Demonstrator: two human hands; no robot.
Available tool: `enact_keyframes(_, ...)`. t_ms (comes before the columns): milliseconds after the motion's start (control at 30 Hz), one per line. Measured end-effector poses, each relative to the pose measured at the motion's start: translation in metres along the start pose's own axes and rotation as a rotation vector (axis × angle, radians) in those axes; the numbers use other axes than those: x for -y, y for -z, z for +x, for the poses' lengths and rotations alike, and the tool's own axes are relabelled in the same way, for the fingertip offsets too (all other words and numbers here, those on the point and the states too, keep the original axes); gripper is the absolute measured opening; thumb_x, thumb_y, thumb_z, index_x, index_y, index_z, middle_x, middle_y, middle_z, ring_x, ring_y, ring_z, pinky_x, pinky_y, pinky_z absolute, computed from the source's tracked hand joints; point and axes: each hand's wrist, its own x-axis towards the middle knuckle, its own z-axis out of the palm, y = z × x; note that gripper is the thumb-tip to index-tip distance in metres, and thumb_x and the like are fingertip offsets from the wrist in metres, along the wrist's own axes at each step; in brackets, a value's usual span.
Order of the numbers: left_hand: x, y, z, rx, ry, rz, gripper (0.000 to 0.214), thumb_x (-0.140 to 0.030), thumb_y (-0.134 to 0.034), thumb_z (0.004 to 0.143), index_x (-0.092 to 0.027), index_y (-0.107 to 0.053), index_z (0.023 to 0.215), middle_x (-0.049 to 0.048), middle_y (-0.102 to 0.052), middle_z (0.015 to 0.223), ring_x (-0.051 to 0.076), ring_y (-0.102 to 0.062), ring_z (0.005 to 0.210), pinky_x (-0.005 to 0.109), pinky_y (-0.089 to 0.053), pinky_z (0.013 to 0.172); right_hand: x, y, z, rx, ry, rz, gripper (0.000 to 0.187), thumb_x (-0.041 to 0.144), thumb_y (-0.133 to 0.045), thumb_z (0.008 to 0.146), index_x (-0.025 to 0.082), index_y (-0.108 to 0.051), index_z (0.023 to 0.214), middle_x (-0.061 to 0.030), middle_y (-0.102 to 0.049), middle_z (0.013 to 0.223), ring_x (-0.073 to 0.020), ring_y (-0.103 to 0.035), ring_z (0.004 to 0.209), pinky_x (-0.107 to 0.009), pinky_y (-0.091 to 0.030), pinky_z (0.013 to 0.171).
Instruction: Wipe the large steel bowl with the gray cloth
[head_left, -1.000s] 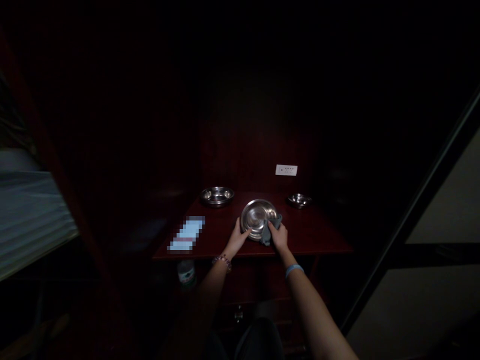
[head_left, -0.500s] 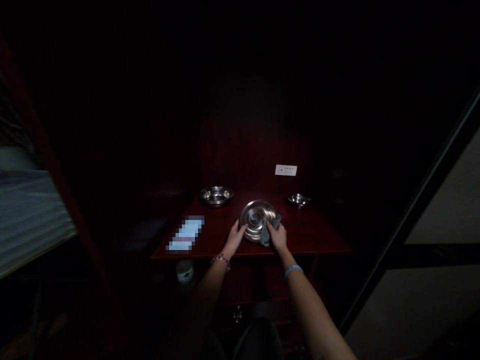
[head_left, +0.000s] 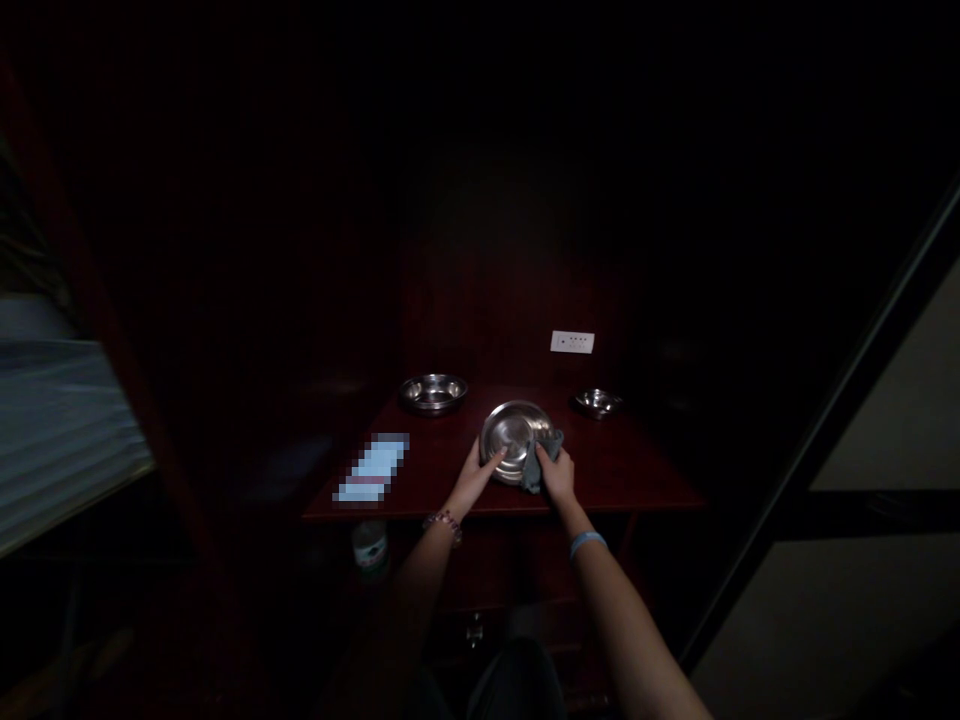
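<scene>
A shiny round metal dish (head_left: 511, 428) is held tilted above the front of the dark red desk (head_left: 442, 480). My left hand (head_left: 477, 474) grips its lower left rim, with the thumb lying on the dish's face. At the right rim, my right hand (head_left: 556, 474) pinches a grey-green cloth (head_left: 534, 468) against the dish; the cloth hangs below the rim. The fingers behind the dish are hidden. Whether the dish touches the desk I cannot tell.
A larger metal dish (head_left: 433, 394) stands at the back left, a smaller metal bowl (head_left: 598, 403) at the back right. A pixelated bright rectangle (head_left: 373, 468) lies at the left. A labelled jar (head_left: 370, 550) is below the desk edge. A white socket panel (head_left: 572, 342) is on the back wall.
My left thumb has slid slightly further onto the dish's face. The dish and the cloth have shifted only a little, and both hands keep their hold.
</scene>
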Motion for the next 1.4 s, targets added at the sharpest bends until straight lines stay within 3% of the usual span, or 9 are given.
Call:
enact_keyframes(133,0.008,0.001,0.003,-0.006,-0.068,0.026,0.083,-0.041,-0.068,0.08,-0.022,-0.025,0.15,0.01,-0.032,0.157,0.022,-0.035,0.143,0.035,-0.027,0.119,-0.001,0.0,0.0,-0.025,0.009,0.027,0.039,0.048,-0.063,0.079,0.016,-0.073,0.099,-0.0112,-0.075,0.099,-0.0242,-0.07,0.091,-0.028,-0.053,0.076)
enact_keyframes(333,0.019,0.003,0.006,0.049,0.008,0.039,0.064,-0.043,-0.064,0.081,-0.017,-0.044,0.137,0.0125,-0.054,0.141,0.023,-0.051,0.13,0.038,-0.035,0.114,-0.003,-0.001,0.001,-0.05,0.015,0.038,0.039,0.049,-0.063,0.079,0.016,-0.072,0.097,-0.0116,-0.075,0.099,-0.0242,-0.07,0.09,-0.029,-0.052,0.078)
enact_keyframes(733,0.024,0.005,0.01,0.034,-0.01,0.052,0.054,-0.039,-0.063,0.081,-0.013,-0.054,0.128,0.0126,-0.061,0.134,0.023,-0.057,0.123,0.037,-0.038,0.11,-0.008,-0.003,0.003,-0.046,0.013,0.077,0.039,0.05,-0.063,0.078,0.016,-0.071,0.096,-0.0118,-0.075,0.098,-0.025,-0.07,0.091,-0.03,-0.052,0.078)
enact_keyframes(1067,0.014,0.003,0.007,0.017,-0.029,0.076,0.047,-0.037,-0.056,0.086,-0.014,-0.056,0.127,0.0104,-0.06,0.135,0.022,-0.055,0.125,0.036,-0.037,0.111,-0.007,-0.004,0.001,-0.059,0.053,0.098,0.039,0.051,-0.064,0.077,0.016,-0.072,0.093,-0.0109,-0.075,0.095,-0.0248,-0.07,0.089,-0.029,-0.052,0.074)
enact_keyframes(1400,0.023,0.006,0.01,0.013,-0.04,0.085,0.045,-0.034,-0.056,0.084,-0.014,-0.057,0.125,0.0118,-0.062,0.131,0.023,-0.058,0.122,0.038,-0.038,0.11,-0.011,-0.004,0.004,-0.062,0.062,0.113,0.041,0.051,-0.064,0.076,0.016,-0.072,0.096,-0.0106,-0.075,0.097,-0.0244,-0.07,0.089,-0.03,-0.052,0.076)
